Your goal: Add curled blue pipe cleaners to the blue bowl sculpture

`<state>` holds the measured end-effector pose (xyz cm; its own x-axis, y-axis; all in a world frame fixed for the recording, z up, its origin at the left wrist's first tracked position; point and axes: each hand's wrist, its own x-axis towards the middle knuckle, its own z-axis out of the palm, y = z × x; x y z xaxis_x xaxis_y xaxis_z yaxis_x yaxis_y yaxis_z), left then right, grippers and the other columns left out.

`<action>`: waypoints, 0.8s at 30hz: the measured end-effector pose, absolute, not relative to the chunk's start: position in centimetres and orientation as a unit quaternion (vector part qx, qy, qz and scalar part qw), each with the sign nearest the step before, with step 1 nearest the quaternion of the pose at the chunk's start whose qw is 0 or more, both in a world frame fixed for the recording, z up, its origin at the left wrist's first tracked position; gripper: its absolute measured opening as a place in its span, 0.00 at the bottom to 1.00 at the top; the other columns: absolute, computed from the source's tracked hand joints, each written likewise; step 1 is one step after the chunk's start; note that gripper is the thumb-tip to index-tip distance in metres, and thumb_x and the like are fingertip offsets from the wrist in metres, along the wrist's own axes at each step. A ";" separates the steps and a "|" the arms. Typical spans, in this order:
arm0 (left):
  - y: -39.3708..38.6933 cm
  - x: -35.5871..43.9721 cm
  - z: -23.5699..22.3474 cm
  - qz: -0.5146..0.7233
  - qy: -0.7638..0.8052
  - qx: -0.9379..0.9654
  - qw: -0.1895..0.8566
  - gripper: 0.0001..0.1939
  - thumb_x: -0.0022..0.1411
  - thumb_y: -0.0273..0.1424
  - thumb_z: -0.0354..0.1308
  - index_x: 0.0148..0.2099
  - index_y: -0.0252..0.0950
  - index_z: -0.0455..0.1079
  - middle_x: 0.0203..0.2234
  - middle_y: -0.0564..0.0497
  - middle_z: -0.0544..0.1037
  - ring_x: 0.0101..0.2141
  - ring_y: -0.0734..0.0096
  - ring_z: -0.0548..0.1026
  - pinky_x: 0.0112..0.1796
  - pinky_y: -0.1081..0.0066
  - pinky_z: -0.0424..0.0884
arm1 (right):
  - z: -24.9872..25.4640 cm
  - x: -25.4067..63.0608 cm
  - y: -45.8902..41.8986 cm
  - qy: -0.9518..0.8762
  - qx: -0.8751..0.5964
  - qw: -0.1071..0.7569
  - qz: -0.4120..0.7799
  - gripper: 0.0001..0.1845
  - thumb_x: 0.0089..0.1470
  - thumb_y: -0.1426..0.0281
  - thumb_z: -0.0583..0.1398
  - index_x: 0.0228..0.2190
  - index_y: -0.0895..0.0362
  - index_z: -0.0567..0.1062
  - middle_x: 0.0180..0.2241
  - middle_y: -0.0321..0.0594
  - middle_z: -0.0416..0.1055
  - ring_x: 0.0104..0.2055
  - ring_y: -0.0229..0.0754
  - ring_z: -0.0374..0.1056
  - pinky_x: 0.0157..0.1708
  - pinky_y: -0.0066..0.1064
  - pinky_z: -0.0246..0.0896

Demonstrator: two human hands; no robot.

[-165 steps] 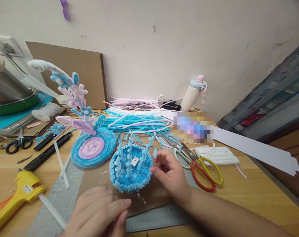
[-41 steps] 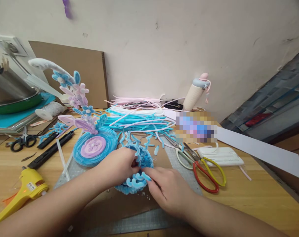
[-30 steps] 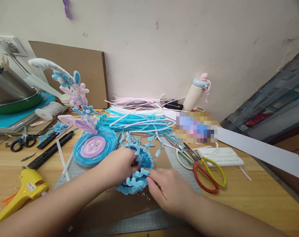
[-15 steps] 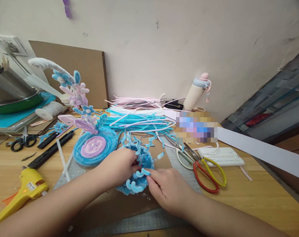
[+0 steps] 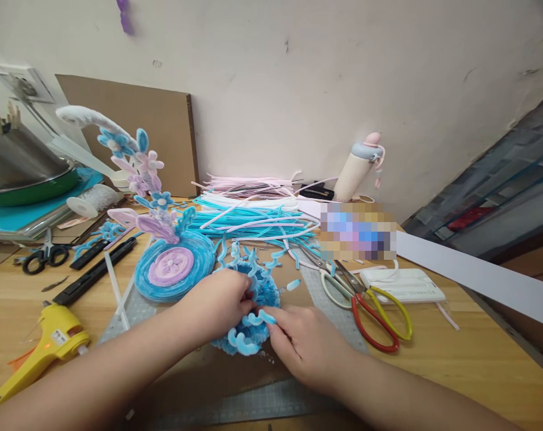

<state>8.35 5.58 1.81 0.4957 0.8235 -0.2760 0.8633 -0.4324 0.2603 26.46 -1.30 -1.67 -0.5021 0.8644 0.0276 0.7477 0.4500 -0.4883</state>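
A small blue basket point(image 5: 248, 311) woven from fuzzy pipe cleaners sits on a brown cardboard sheet point(image 5: 217, 374), with curly light-blue strands standing up from its rim. My left hand point(image 5: 215, 302) is closed on the basket's left side, fingers tucked among the curls. My right hand point(image 5: 305, 350) pinches a curled light-blue strand at the basket's near right rim. Just left of the basket lies a blue coiled disc with a pink flower centre point(image 5: 172, 269), topped by a tall stem of blue and pink flowers point(image 5: 139, 173).
Scissors with red and yellow handles point(image 5: 365, 302) and a white flat case point(image 5: 401, 284) lie to the right. A pile of blue, white and pink pipe cleaners point(image 5: 248, 215) sits behind. A yellow glue gun point(image 5: 42, 347), black knives point(image 5: 96, 269) and black scissors point(image 5: 40, 257) lie on the left.
Five seconds ago both hands were off the basket; my left hand has since closed on its left side and my right on a rim curl. Over the last second they barely shift.
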 end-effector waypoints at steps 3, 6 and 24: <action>5.5 8.3 1.8 -0.042 0.494 0.847 0.189 0.11 0.57 0.34 0.56 0.24 0.38 0.68 0.19 0.51 0.74 0.20 0.68 0.67 0.22 0.70 0.52 | -1.9 26.5 -1.2 -0.836 -0.476 0.152 0.226 0.16 0.63 0.68 0.48 0.41 0.54 0.75 0.31 0.41 0.76 0.32 0.44 0.71 0.29 0.31 0.52; 5.4 8.2 1.8 -0.033 0.491 0.849 0.194 0.11 0.57 0.33 0.55 0.23 0.38 0.66 0.18 0.52 0.72 0.20 0.69 0.65 0.22 0.70 0.51 | -2.0 26.5 -1.1 -0.833 -0.473 0.160 0.238 0.16 0.63 0.68 0.48 0.39 0.55 0.74 0.31 0.42 0.75 0.32 0.44 0.71 0.30 0.31 0.54; 5.3 8.1 2.2 0.005 0.453 0.854 0.254 0.07 0.57 0.28 0.57 0.26 0.37 0.70 0.21 0.55 0.74 0.24 0.72 0.68 0.25 0.73 0.56 | -1.8 26.5 -1.1 -0.824 -0.469 0.164 0.273 0.18 0.63 0.68 0.48 0.44 0.55 0.75 0.36 0.44 0.77 0.38 0.46 0.73 0.36 0.33 0.61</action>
<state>8.09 5.33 2.18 0.5890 0.7769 -0.2224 0.7720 -0.4596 0.4390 26.51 -1.14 -1.84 -0.5060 0.8624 0.0149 0.6833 0.4113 -0.6033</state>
